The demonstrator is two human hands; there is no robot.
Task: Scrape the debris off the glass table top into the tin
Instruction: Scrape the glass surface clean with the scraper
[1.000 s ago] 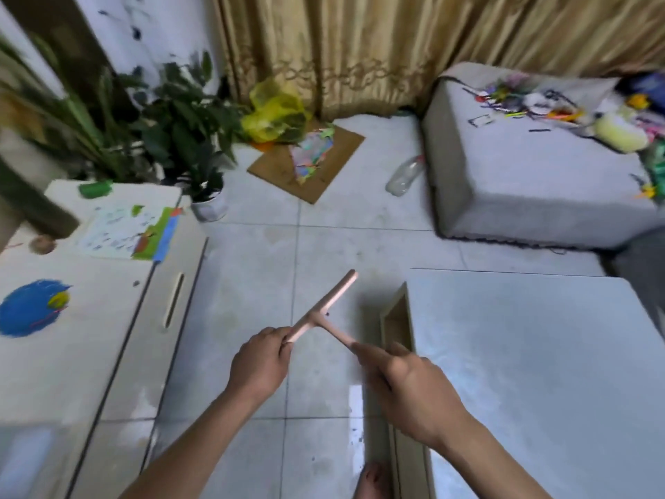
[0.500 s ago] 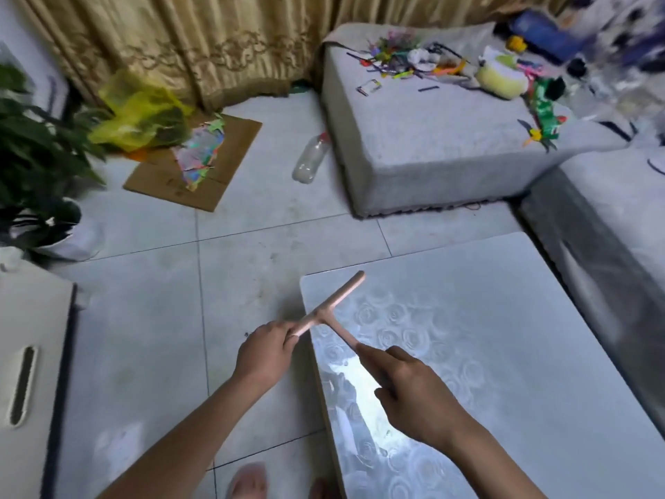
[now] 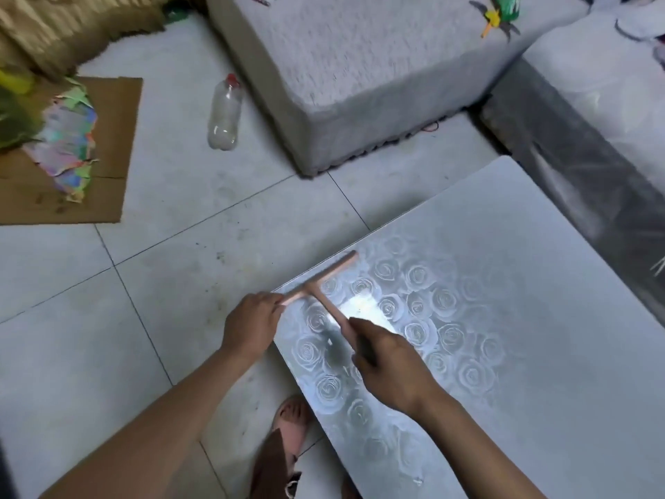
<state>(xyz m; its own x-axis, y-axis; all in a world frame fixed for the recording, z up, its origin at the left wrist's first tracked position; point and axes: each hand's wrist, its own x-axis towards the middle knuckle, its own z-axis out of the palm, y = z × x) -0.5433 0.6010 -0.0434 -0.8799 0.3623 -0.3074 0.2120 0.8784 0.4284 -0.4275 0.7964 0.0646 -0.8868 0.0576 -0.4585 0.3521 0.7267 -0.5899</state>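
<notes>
A pink T-shaped scraper [image 3: 324, 282] hovers at the near-left corner of the glass table top [image 3: 503, 318], which is etched with rose patterns. My left hand [image 3: 252, 324] pinches the left end of the scraper's crossbar just off the table's edge. My right hand [image 3: 387, 358] grips the scraper's handle above the glass. A few small pale specks [image 3: 329, 342] lie on the glass beside my right hand. No tin is in view.
A grey upholstered block [image 3: 360, 73] stands on the tiled floor beyond the table, a sofa [image 3: 593, 113] to its right. An empty plastic bottle [image 3: 225, 113] and cardboard [image 3: 118, 145] with coloured paper scraps lie on the floor at left. A sandalled foot [image 3: 288, 426] stands by the table's edge.
My view has swung right and down, from the white cabinet and plants to the glass table. Both hands have kept hold of the scraper, which now sits over the table's corner.
</notes>
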